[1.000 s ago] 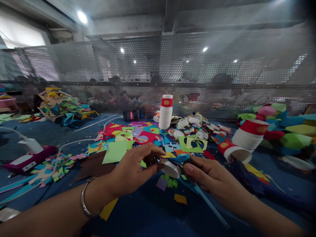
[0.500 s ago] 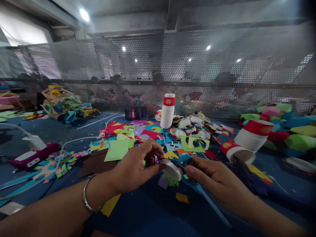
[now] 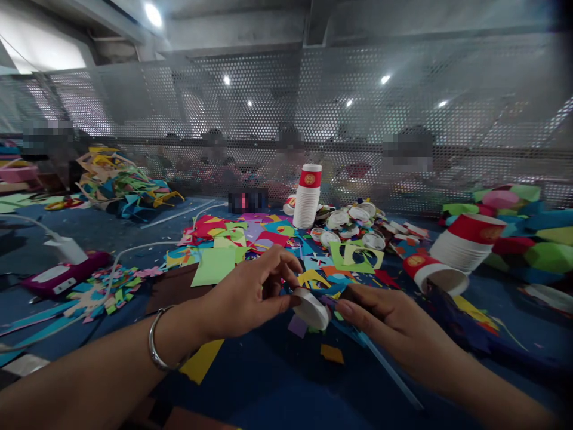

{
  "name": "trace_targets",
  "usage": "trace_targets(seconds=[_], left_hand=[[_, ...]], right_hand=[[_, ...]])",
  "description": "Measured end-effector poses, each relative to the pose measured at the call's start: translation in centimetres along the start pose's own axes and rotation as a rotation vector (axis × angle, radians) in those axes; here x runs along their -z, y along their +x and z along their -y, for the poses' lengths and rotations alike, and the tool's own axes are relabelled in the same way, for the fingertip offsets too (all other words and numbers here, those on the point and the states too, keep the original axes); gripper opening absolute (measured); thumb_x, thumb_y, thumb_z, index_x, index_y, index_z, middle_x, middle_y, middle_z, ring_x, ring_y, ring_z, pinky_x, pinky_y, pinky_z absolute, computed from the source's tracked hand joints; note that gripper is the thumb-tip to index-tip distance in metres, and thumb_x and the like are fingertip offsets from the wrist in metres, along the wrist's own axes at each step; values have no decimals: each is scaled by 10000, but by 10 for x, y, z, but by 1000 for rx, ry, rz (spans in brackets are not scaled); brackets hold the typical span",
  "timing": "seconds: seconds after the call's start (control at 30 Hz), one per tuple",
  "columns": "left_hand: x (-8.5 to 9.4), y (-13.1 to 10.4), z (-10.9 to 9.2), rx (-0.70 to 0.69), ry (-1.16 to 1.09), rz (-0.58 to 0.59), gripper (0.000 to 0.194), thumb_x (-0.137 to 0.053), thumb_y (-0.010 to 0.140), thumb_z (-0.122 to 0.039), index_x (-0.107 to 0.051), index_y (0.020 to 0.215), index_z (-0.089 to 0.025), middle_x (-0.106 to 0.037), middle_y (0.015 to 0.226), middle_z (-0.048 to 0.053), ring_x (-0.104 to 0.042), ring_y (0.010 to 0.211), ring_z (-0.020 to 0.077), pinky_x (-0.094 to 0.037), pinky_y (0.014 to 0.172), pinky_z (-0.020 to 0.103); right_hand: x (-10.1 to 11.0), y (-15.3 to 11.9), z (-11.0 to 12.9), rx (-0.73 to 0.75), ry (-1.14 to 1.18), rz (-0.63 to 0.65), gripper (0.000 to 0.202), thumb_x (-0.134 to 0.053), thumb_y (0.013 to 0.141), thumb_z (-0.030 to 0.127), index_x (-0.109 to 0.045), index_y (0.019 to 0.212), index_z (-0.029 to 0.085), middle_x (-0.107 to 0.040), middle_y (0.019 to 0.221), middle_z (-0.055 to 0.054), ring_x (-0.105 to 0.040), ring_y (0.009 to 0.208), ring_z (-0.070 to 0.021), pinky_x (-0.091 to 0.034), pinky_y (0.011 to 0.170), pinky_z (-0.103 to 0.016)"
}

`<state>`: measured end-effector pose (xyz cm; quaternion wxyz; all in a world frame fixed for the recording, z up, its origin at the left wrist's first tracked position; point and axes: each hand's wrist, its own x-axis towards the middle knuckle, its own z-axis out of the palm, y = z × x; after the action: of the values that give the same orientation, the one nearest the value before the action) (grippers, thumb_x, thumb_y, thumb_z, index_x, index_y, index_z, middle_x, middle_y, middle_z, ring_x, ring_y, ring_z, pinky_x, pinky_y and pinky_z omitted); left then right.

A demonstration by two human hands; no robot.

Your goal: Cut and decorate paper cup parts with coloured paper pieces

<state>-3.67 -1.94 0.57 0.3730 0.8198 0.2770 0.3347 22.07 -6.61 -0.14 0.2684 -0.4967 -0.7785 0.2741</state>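
Observation:
My left hand [image 3: 264, 283], with a silver bangle at its wrist, pinches the edge of a white disc [image 3: 311, 309] that looks like the cut-off bottom of a paper cup. The disc is tilted above the blue tabletop. Close to its right side, my right hand [image 3: 376, 310] is closed in a pinch. A small purple-blue bit shows at its fingertips, but I cannot make out what it is. A translucent stick [image 3: 394, 373] runs down to the right from below this hand; whether the hand touches it is unclear.
Coloured paper scraps [image 3: 250, 236] cover the middle. Behind stand a stack of paper cups [image 3: 307, 200] and a pile of white cup bottoms [image 3: 353, 221]. More cups [image 3: 465, 245] lie at right near a dark blue object [image 3: 474, 334]. A purple power strip [image 3: 62, 278] and cable are left.
My hands keep nearly the same place. The white disc has turned slightly, showing more of its flat face. The view has shifted a little.

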Motion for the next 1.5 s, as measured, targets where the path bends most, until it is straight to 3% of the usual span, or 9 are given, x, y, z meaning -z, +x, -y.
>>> trace_targets(seconds=[0.17,0.47,1.1,1.33,1.5], left_hand=[[1,0,2,10,-2,3,367,-712,865,-238,-490,1156,-225,-680,989,18,-490,635,77,-418,579,219],[4,-1,3,19,79,50,393,-698,863,-218,-496,1199,-239,-681,1001,15,-513,652,86,-423,579,219],[9,-1,1,48,88,106,465,-700,841,-225,-482,1252,-239,-678,1006,19,-527,614,83,-417,551,229],[10,0,3,49,80,138,487,-707,856,-265,-458,1273,-237,-682,996,22,-530,646,95,-417,588,243],[13,2,5,85,-52,135,471,-735,868,-321,-457,1242,-250,-666,982,5,-501,638,83,-400,577,231]], right_hand=[[-1,0,-1,-9,-58,10,531,-422,1003,659,-535,744,209,-446,680,8,-393,620,-142,-262,555,-288],[-2,0,0,-9,-65,43,512,-428,1015,631,-618,798,208,-543,705,-15,-449,626,-151,-274,551,-298],[-2,1,1,6,-139,71,546,-383,1021,651,-519,736,206,-506,682,1,-445,604,-134,-297,556,-295],[-3,2,0,7,-139,49,544,-375,1027,643,-509,733,205,-456,658,23,-396,588,-123,-274,545,-282],[0,4,-3,-17,-145,-32,534,-366,1022,640,-484,728,210,-446,679,22,-415,622,-138,-301,570,-281]])
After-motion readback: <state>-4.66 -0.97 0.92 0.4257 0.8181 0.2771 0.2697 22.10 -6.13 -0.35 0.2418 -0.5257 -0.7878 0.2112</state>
